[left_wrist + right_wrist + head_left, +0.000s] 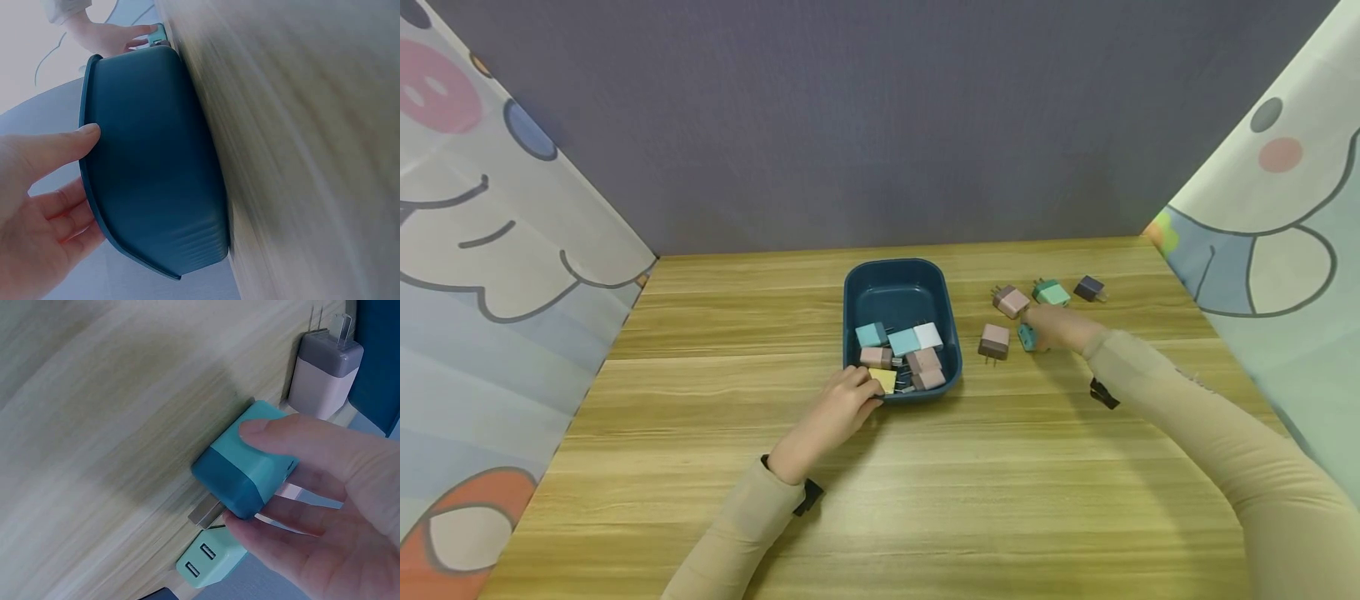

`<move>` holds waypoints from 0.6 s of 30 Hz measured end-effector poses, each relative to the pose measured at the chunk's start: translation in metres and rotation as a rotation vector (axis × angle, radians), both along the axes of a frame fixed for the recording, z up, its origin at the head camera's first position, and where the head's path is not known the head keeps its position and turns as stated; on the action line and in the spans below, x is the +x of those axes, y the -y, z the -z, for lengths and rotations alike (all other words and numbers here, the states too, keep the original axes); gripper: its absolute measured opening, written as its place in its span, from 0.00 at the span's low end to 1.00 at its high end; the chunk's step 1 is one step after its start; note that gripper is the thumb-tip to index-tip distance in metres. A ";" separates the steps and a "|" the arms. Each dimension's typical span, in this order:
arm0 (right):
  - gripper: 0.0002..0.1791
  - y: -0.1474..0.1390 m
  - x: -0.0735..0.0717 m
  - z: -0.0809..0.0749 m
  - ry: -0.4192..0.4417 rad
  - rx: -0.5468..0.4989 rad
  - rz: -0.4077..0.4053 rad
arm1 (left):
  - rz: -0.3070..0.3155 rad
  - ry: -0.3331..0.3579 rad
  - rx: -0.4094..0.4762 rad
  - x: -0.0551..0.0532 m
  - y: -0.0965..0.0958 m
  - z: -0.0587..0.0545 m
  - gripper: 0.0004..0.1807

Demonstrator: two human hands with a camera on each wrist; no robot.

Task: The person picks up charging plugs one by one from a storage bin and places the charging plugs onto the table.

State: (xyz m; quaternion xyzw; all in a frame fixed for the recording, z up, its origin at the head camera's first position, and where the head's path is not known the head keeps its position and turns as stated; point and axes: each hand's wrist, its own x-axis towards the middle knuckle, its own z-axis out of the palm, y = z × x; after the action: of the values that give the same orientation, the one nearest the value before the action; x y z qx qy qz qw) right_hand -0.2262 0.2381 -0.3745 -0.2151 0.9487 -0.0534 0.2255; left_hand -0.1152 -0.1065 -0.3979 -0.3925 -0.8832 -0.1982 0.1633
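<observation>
Teal charger (240, 467) sits pinched in the right grip (1054, 323), to the right of the dark blue box (147, 144), whose edge the left grip (841, 402) holds. Several chargers (904, 342) are inside; at least four loose ones (994, 336) lie on the surface (737, 333), so it looks partly done.

Left hand (837, 406), thumb (70, 142) and fingers (65, 201) pinching; right hand (1056, 326) curled, gripping (2 arms (1195, 433) outstretched).

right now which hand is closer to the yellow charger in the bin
Left. The left hand grips the bin at its near left rim, close beside the yellow charger; the right hand is farther off, right of the bin, pinching a teal charger.
</observation>
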 end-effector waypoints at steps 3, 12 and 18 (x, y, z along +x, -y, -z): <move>0.19 0.000 0.000 0.000 0.005 0.001 -0.005 | -0.002 0.005 -0.004 0.000 0.000 0.000 0.04; 0.17 0.001 0.002 -0.001 0.009 -0.003 0.007 | 0.014 -0.016 0.016 0.000 0.000 0.000 0.05; 0.17 0.002 0.002 0.000 0.002 0.009 0.011 | 0.028 -0.038 0.033 0.001 0.001 -0.001 0.05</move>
State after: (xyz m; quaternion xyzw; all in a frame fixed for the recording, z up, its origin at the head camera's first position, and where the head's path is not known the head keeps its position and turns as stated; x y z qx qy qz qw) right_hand -0.2237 0.2364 -0.3744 -0.2086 0.9499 -0.0508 0.2269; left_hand -0.1142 -0.1071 -0.3971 -0.4059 -0.8709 -0.2074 0.1836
